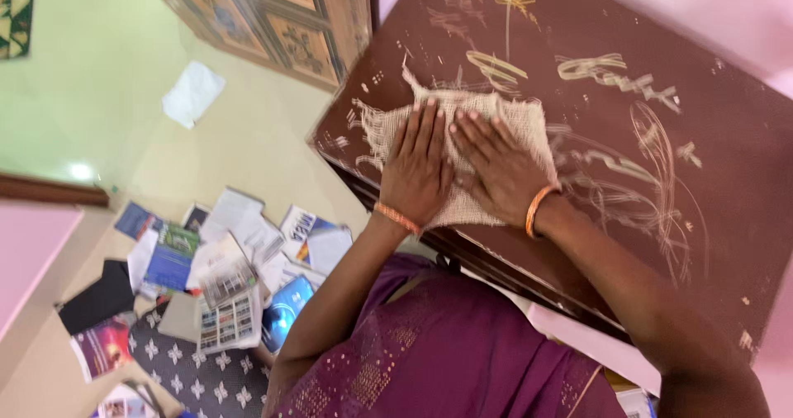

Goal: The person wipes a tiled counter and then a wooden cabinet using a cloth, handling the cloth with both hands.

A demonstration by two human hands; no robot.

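Both hands lie flat on a rough tan cloth (462, 149) near the front edge of the brown tabletop (661, 96). The left hand (417, 170) and right hand (500, 166) press with fingers straight, gripping nothing. Pale scratchy marks beyond the cloth look not yet wiped.

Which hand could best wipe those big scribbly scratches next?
Probably the right hand: it lies flat on the burlap cloth beside those scratches; the left hand is nearer the edge of the table.
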